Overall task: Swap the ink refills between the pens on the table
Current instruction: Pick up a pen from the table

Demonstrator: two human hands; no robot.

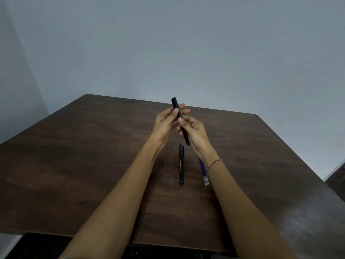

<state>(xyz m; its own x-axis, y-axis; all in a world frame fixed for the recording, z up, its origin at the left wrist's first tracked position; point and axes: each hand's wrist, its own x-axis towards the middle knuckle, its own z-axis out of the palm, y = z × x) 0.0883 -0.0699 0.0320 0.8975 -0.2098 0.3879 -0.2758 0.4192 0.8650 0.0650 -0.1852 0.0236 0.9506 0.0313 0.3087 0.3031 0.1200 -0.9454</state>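
Pinching the black pen (pixel 179 118) near its top with the left hand (pixel 165 124), clamping right hand (pixel 196 134) fingers (pixel 188 122) round its lower end — turn gently, held straight above second pen (pixel 182 165) and refills (pixel 204 173) on the desk (pixel 93 165).

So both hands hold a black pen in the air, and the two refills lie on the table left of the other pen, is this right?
Not quite: the head view shows the two refills lying right of the other pen. The left hand and right hand do hold a black pen above the table.
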